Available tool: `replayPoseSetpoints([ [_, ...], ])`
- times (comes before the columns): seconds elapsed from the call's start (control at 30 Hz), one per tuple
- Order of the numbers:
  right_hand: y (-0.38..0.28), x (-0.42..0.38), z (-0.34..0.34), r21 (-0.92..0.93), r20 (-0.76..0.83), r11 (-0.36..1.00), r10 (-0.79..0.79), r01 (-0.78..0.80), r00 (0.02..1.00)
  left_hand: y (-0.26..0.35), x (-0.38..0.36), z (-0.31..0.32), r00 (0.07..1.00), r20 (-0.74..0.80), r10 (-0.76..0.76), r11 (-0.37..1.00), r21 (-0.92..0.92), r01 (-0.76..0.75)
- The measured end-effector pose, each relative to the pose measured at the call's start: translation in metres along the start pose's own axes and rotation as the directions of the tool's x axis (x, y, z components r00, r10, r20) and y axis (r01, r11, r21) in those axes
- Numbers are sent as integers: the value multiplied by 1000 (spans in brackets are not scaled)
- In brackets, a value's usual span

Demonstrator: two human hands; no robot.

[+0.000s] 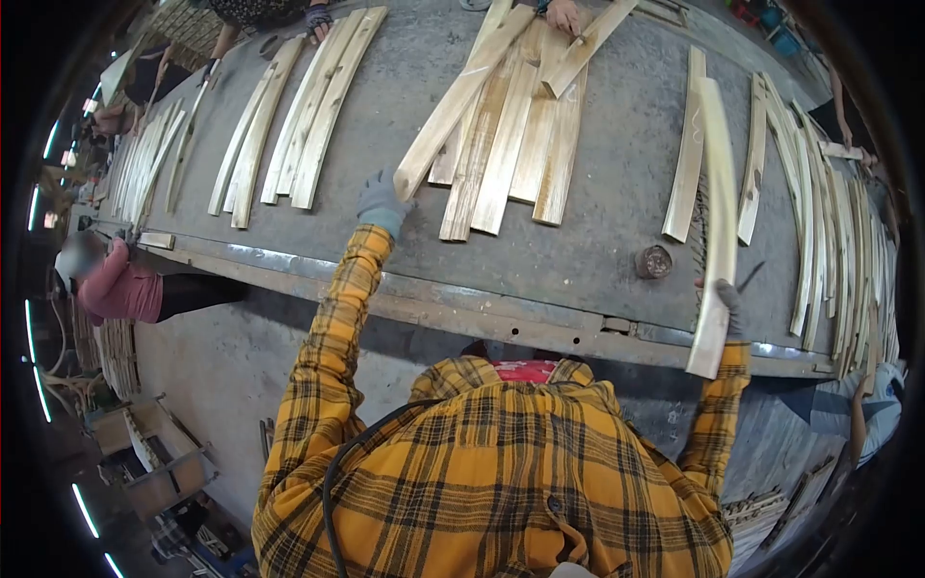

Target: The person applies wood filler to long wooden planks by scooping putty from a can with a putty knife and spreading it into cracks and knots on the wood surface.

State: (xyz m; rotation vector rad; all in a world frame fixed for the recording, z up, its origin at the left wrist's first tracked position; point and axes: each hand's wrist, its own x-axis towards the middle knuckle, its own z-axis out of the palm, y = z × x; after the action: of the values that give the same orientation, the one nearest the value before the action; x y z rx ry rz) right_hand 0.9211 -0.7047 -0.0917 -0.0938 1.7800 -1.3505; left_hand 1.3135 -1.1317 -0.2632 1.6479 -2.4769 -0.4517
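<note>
My left hand point(382, 202), in a grey glove, grips the near end of a long wooden plank point(464, 104) that slants across a pile of planks point(506, 144). My right hand point(732, 306), also gloved, is closed on another wooden plank point(719, 193), whose near end sticks out past the table's edge. A thin dark pointed tool point(752, 277) juts out by the right hand; its handle is hidden. Left of that plank stands a small round tin point(653, 262) with brownish contents. One more plank point(686, 144) lies just beyond the tin.
Across the long grey table point(356, 231), a co-worker's hand point(565, 15) touches the pile's far end. Another gloved hand point(319, 21) is by planks point(328, 106) at left. Many planks point(838, 241) lie at right. A person in pink point(123, 281) stands at the left end.
</note>
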Motion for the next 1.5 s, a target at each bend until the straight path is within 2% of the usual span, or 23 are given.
replayPoseSetpoints([
  [0.03, -16, 3, -19, -92, 17, 996, -16, 18, 1000, -1, 6, 4, 993, 115, -9, 1000, 19, 7],
  [0.1, -35, 38, -77, -273, -60, 950, -173, 151, 983, 12, 5, -2, 987, 159, -15, 998, -50, 23],
  [0.13, -58, 41, -89, -364, -55, 921, -171, 139, 984, 15, 2, -3, 978, 209, -14, 993, -113, 39],
  [0.17, -64, 59, -106, -663, -190, 698, -506, 270, 841, 13, -3, -4, 978, 209, -15, 993, -110, 39],
  [0.2, -72, 74, -136, -780, -221, 599, -535, 181, 816, 9, -14, -5, 942, 333, 37, 892, -436, 119],
  [0.23, -79, 87, -156, -870, -243, 486, -568, 82, 786, 5, -26, -7, 896, 424, 128, 682, -694, 231],
  [0.27, -80, 96, -155, -897, -393, 429, -670, -103, 630, 3, -41, -17, 844, 509, 172, 580, -745, 330],
  [0.33, -84, 91, -133, -851, -276, 512, -620, 113, 735, -4, -79, -30, 764, 588, 266, 364, -795, 486],
  [0.4, -62, 87, -83, -758, -152, 552, -668, 348, 728, -12, -121, -39, 713, 623, 321, 174, -779, 603],
  [0.47, -47, 54, 14, -808, -103, 482, -682, 340, 724, -12, -158, -57, 648, 633, 423, -41, -702, 711],
  [0.53, -11, 68, 50, -531, 100, 593, -665, 605, 740, -18, -185, -60, 676, 524, 518, -166, -713, 681],
  [0.63, 23, 62, 134, -400, 201, 725, -528, 561, 825, -23, -212, -72, 663, 578, 476, -312, -594, 742],
  [0.77, 51, 50, 220, -351, 292, 779, -435, 519, 851, -45, -227, -57, 664, 652, 366, -199, -643, 740],
  [0.8, 52, 47, 237, -391, 335, 800, -337, 455, 880, -44, -228, -57, 662, 658, 358, -206, -636, 744],
  [0.87, 56, 40, 265, -435, 375, 814, -226, 386, 899, -42, -231, -59, 696, 602, 391, -367, -592, 718],
  [0.97, 55, 24, 294, -553, 382, 697, -275, 457, 882, -43, -232, -61, 679, 613, 404, -445, -517, 731],
  [1.03, 67, 25, 299, -470, 374, 770, -270, 432, 887, -49, -233, -66, 661, 597, 455, -473, -467, 747],
  [1.07, 71, 30, 300, -376, 363, 831, -274, 410, 890, -51, -237, -72, 708, 572, 414, -388, -593, 706],
  [1.1, 75, 36, 302, -432, 332, 802, -283, 412, 900, -53, -239, -79, 754, 536, 380, -293, -703, 648],
  [1.27, 62, 59, 317, -223, 379, 821, -423, 525, 823, -101, -276, -82, 710, 600, 369, -246, -674, 697],
  [1.33, 48, 68, 330, -554, 448, 428, -570, 714, 689, -113, -292, -84, 679, 636, 367, -239, -641, 730],
  [1.37, 37, 67, 339, -667, 449, 331, -537, 668, 714, -116, -297, -89, 676, 652, 344, -262, -624, 736],
  [1.5, 36, 112, 368, -598, 518, 264, -592, 756, 617, -125, -306, -97, 645, 693, 323, -329, -557, 763],
])
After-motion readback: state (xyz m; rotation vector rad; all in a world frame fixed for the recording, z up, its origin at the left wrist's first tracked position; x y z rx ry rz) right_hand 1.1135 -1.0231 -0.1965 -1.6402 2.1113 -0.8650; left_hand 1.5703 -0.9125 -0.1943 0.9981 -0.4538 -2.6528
